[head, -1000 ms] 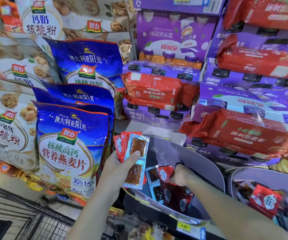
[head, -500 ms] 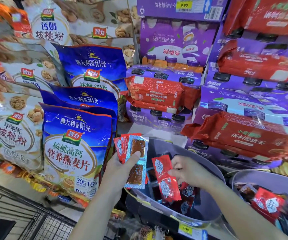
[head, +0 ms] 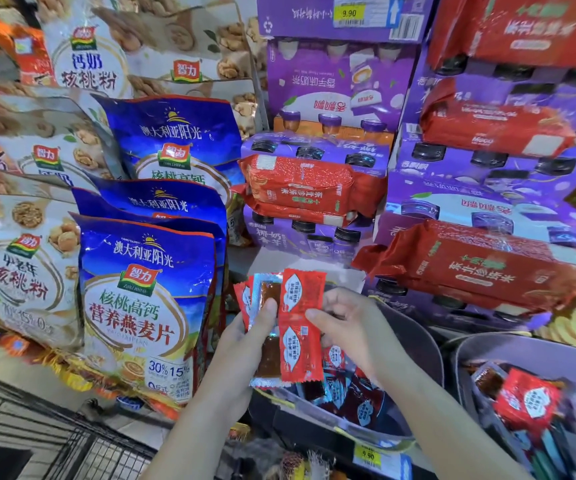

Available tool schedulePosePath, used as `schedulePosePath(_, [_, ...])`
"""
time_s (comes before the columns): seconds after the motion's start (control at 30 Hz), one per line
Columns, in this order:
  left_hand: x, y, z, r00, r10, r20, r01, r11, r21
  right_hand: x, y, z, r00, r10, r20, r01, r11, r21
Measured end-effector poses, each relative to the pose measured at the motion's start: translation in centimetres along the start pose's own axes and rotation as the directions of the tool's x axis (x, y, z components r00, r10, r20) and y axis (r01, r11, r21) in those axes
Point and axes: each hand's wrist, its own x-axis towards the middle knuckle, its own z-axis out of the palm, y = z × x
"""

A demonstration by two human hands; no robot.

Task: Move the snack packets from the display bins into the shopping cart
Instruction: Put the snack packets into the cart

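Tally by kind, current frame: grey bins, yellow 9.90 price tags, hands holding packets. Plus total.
Grey bins: 2 (centre bin, right bin)
Yellow 9.90 price tags: 2 (top tag, bottom tag)
Hands holding snack packets: 2 (left hand, right hand)
Total: 6

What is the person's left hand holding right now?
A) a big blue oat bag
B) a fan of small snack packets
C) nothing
B: the left hand grips several small packets fanned out above the grey bin; the right hand pinches a red packet.
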Motion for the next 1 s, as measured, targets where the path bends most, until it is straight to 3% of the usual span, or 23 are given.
schedulePosePath(0.17, [-0.3,0.5,-0.6,1.0,-0.004,0.026,0.002,0.996,0.085,0.8,-0.5,0.9,0.999,0.034,0.039,-0.034,0.999,0.012])
schedulePosePath(0.27, [-0.1,0.6,-1.4,1.0,-0.029,-0.002,0.029,0.997,0.069,1.6,-0.5,0.5,0.977,0.111,0.18,-0.133,0.984,0.117])
schedulePosePath(0.33, [0.0,0.7,-1.8,0.999,-0.052,-0.014,0.053,0.997,0.053,2.4,0.1,-0.2,0.965,0.184,0.187,-0.211,0.968,0.134])
schedulePosePath(0.43, [0.2,0.8,-2.5,0.996,-0.067,-0.053,0.068,0.998,0.011,3.9,2.7,-0.8,0.941,0.325,0.09,-0.316,0.943,-0.103])
schedulePosePath(0.5, [0.4,0.9,-2.9,0.995,-0.063,-0.075,0.062,0.998,-0.01,4.8,5.3,-0.6,0.889,0.452,0.071,-0.408,0.854,-0.324])
schedulePosePath(0.57, [0.5,1.0,-3.1,0.995,-0.062,-0.079,0.06,0.998,-0.026,5.5,7.9,-0.2,0.855,0.519,0.022,-0.395,0.678,-0.62])
schedulePosePath(0.63, [0.6,1.2,-3.2,0.995,-0.06,-0.081,0.057,0.997,-0.047,5.7,9.6,0.2,0.878,0.478,-0.033,-0.264,0.424,-0.867])
schedulePosePath(0.67, [0.7,1.2,-3.3,0.995,-0.062,-0.082,0.058,0.997,-0.053,5.6,10.3,0.5,0.887,0.46,-0.038,-0.228,0.364,-0.903])
schedulePosePath(1.0, [0.9,1.4,-3.7,0.992,-0.076,-0.101,0.07,0.996,-0.061,5.8,13.8,0.7,0.903,0.416,-0.107,-0.231,0.259,-0.938])
